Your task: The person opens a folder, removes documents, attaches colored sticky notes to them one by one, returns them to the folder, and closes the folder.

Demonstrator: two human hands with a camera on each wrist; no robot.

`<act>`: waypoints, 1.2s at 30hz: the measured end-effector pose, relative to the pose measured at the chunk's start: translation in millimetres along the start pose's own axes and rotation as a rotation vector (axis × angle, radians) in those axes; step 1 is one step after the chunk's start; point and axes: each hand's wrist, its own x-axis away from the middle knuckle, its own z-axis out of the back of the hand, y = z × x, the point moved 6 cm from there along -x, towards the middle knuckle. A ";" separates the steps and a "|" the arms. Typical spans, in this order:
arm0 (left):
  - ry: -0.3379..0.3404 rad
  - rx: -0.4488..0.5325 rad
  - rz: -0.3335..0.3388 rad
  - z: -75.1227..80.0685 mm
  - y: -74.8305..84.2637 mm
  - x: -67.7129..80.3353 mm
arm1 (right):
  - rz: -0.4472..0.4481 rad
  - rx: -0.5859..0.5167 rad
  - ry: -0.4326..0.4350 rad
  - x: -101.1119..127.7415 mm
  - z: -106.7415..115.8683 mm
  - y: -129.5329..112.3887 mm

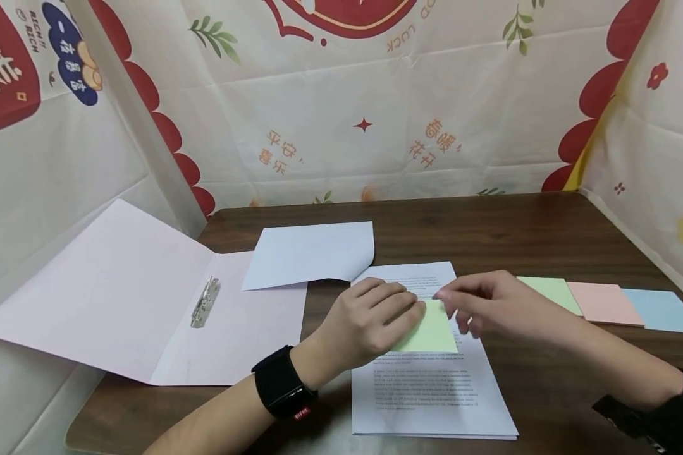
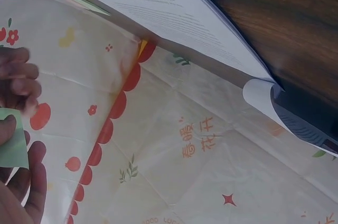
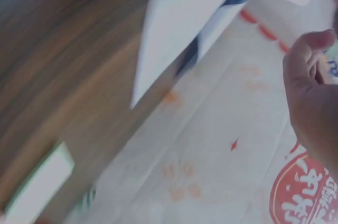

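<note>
In the head view my left hand (image 1: 370, 316) holds a light green sticky note (image 1: 432, 332) above a stack of printed paper (image 1: 427, 392). The left wrist view shows the thumb lying on the face of the green note (image 2: 15, 152), with fingers behind it. My right hand (image 1: 495, 303) is beside the note's upper right corner, its fingers loosely bent. A gap shows between the right fingers (image 2: 24, 76) and the note in the left wrist view. Nothing shows in the right hand (image 3: 317, 81) in its own, blurred wrist view.
An open pale pink folder (image 1: 262, 335) with a metal clip (image 1: 206, 303) lies on the left. A white sheet (image 1: 313, 253) overlaps its upper corner and curls at one side. Green (image 1: 552, 292), pink (image 1: 606, 303) and blue (image 1: 663, 309) sticky pads line the table's right side.
</note>
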 end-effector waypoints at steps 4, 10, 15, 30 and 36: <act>0.006 -0.011 -0.020 0.1 2.9 0.4 | -0.079 -0.139 -0.112 -1.2 -12.3 -8.9; -0.192 0.008 0.027 -8.0 0.1 6.2 | -0.119 -0.098 -0.078 -11.8 -13.3 0.5; -0.607 0.051 0.209 -27.5 -10.2 20.0 | -0.187 0.002 -0.034 -26.5 -11.0 26.9; -1.281 0.474 0.653 -72.2 3.9 71.6 | -0.219 0.119 -0.088 -32.2 -44.8 51.4; -1.313 0.497 0.661 -75.1 11.5 74.9 | -0.226 0.201 -0.052 -33.2 -47.9 53.7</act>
